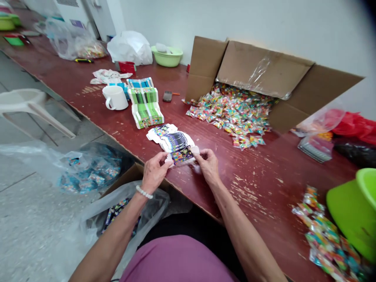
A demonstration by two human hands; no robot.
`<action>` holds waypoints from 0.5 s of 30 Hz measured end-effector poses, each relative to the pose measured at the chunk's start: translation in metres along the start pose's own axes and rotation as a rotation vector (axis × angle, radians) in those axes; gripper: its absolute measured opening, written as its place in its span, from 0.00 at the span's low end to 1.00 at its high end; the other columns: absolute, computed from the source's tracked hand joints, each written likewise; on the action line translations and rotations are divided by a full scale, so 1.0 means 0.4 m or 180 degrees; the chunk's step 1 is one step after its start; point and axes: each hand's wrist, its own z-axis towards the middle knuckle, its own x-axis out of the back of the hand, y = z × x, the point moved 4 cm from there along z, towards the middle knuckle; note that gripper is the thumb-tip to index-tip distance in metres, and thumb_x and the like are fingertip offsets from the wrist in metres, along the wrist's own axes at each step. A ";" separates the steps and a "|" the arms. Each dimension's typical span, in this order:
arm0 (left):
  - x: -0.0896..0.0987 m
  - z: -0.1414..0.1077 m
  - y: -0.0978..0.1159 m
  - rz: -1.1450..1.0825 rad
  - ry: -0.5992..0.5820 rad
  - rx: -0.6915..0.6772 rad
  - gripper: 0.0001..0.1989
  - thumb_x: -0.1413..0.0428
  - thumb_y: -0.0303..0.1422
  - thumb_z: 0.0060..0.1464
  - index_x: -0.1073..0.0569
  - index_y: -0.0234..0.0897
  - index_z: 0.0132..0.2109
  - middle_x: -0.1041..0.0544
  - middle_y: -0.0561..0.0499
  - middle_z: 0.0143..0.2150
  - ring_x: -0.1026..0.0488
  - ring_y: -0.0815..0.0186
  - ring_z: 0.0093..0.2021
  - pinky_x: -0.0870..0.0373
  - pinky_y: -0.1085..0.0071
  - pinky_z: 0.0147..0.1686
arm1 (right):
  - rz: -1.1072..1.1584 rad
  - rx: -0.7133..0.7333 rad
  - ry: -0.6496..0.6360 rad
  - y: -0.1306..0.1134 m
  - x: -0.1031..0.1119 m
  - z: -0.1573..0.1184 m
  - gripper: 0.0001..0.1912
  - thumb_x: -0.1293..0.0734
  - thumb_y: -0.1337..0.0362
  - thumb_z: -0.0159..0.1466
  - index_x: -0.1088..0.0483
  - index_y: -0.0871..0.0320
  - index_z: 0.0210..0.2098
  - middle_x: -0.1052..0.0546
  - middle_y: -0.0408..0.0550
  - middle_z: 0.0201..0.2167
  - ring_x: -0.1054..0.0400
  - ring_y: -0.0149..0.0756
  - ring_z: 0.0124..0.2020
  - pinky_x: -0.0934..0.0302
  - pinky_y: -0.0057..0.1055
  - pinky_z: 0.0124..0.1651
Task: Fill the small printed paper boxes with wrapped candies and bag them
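Between my two hands is a small dark-purple printed carton (182,155) with white end flaps, held just above the table's front edge. The fingers of my left hand (155,170) pinch its left end. At the other end my right hand (208,161) grips a white flap between thumb and fingers. Just beyond lies a fanned stack of flat purple cartons (174,141), partly hidden by the held one. Farther back rest green flat cartons (147,107) in a banded stack.
A cardboard box (264,66) on its side spills wrapped candies (232,109) onto the red table (202,188). More candies lie by a green tub (352,211) at right. A white mug (115,98) stands at left. Below, an open plastic bag (158,199) holds purple packs.
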 end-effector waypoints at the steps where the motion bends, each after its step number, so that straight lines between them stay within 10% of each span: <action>1: -0.002 -0.004 0.003 -0.0234 -0.0138 -0.0008 0.13 0.41 0.37 0.52 0.22 0.37 0.44 0.19 0.51 0.36 0.25 0.63 0.35 0.32 0.70 0.38 | 0.0131 0.0018 -0.0055 -0.005 0.006 -0.003 0.18 0.30 0.48 0.53 0.33 0.55 0.32 0.28 0.40 0.27 0.34 0.35 0.28 0.40 0.32 0.35; 15: -0.050 -0.079 0.072 -0.1716 -0.1384 0.0903 0.29 0.34 0.38 0.47 0.32 0.34 0.54 0.22 0.53 0.28 0.22 0.66 0.24 0.30 0.77 0.22 | 0.1023 -0.0017 -0.0105 -0.022 0.088 -0.034 0.17 0.25 0.51 0.50 0.30 0.57 0.27 0.28 0.41 0.24 0.37 0.32 0.26 0.42 0.29 0.30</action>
